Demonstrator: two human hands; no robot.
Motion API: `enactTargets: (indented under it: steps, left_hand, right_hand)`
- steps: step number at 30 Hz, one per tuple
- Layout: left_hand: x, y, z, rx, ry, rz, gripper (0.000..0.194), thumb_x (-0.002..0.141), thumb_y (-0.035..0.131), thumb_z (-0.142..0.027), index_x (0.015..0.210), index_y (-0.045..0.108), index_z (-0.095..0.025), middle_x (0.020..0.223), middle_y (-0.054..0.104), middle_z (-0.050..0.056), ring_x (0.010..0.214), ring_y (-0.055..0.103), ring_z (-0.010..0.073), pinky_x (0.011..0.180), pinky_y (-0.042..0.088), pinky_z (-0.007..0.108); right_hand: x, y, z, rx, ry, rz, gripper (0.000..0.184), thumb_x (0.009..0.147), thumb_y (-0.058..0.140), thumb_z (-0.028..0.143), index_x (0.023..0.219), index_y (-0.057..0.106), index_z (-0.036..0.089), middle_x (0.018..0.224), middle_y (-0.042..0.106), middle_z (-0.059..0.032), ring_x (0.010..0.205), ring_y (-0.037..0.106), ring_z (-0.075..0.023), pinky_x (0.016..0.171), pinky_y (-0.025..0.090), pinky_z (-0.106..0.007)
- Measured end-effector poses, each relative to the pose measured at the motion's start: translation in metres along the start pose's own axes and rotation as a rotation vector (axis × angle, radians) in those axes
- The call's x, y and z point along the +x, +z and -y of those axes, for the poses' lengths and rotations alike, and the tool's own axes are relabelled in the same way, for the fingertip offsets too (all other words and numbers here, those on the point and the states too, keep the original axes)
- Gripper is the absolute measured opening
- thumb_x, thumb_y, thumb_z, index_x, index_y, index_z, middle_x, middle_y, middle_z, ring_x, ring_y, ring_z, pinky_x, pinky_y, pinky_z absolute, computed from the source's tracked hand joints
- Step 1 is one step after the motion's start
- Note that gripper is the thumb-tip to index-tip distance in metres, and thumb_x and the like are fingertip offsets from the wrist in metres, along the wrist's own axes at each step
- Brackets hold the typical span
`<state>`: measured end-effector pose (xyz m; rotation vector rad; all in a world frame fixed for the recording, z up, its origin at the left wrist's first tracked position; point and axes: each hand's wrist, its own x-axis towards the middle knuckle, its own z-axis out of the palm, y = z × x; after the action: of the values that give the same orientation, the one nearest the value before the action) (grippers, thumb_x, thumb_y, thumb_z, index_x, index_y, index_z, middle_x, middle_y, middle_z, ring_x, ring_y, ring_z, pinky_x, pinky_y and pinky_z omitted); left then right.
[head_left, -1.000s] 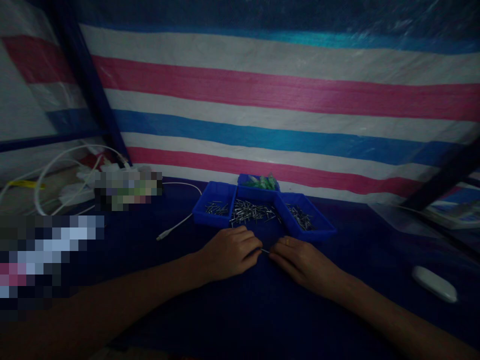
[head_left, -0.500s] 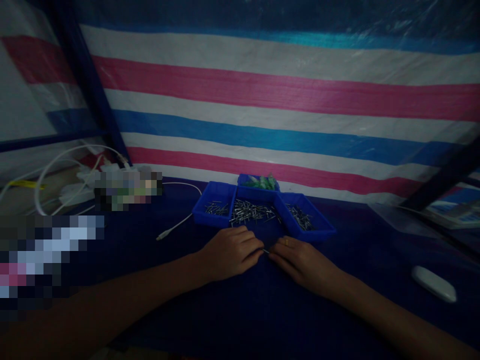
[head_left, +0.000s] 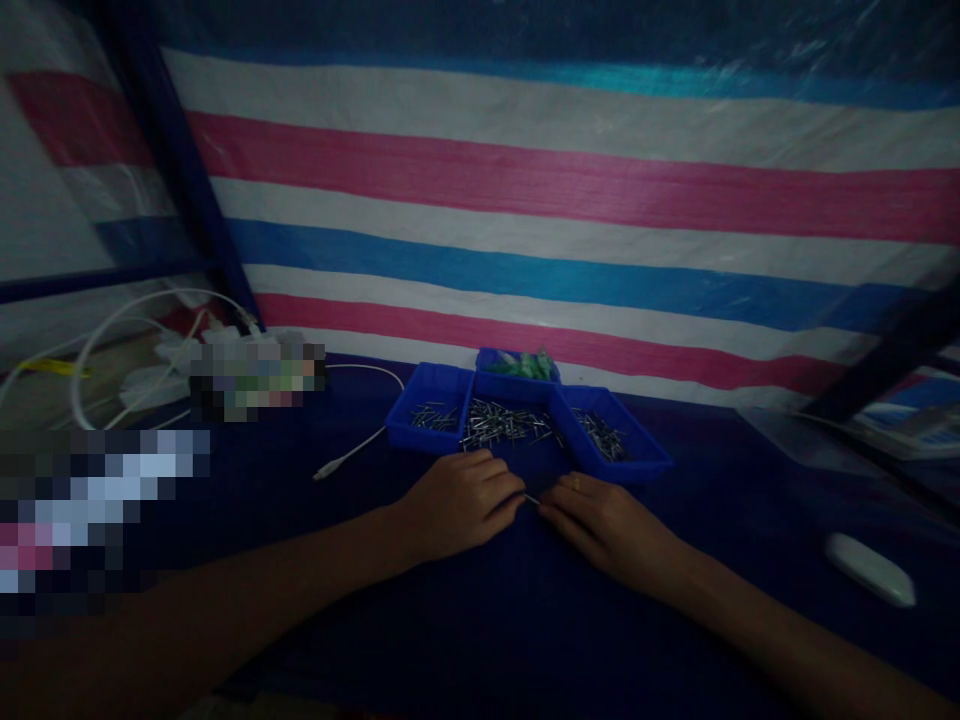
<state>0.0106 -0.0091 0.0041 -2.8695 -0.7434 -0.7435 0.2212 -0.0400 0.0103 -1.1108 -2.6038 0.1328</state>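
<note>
One thin rod (head_left: 532, 499) — roughly crosswise

The person's right grip (head_left: 604, 515), a bare human hand, wears a narrow, yellowish ring (head_left: 576, 484) on one finger; the dim light blurs its finer detail. Behind the ring, the slender right forearm (head_left: 739, 595) is uncovered. Left of the ring, the left grip (head_left: 461, 505) and left forearm (head_left: 307, 555) are likewise bare.
</note>
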Motion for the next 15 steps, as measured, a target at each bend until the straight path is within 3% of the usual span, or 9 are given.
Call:
enactTargets:
  steps: [9, 15]
  left_hand:
    - [0.0005, 0.0049, -0.0012, -0.131, -0.042, 0.115, 0.010, 0.084, 0.050, -0.022, 0.083, 0.057, -0.015, 0.076, 0.058, 0.000, 0.072, 0.053, 0.0126, 0.069, 0.040, 0.023]
    - [0.0015, 0.0027, -0.0053, -0.248, -0.047, 0.146, 0.005, 0.082, 0.054, -0.020, 0.080, 0.056, -0.016, 0.074, 0.057, -0.002, 0.070, 0.052, 0.0112, 0.065, 0.039, 0.021]
  right_hand:
    - [-0.0012, -0.0029, 0.0039, 0.086, -0.058, -0.166, 0.020, 0.090, 0.040, 0.022, 0.094, 0.059, 0.016, 0.079, 0.059, -0.0049, 0.073, 0.055, -0.0145, 0.067, 0.046, -0.028]
    - [-0.0010, -0.0040, 0.0083, 0.043, -0.157, -0.147, 0.022, 0.091, 0.039, 0.021, 0.092, 0.061, 0.016, 0.076, 0.060, -0.0050, 0.071, 0.055, -0.0149, 0.065, 0.046, -0.028]
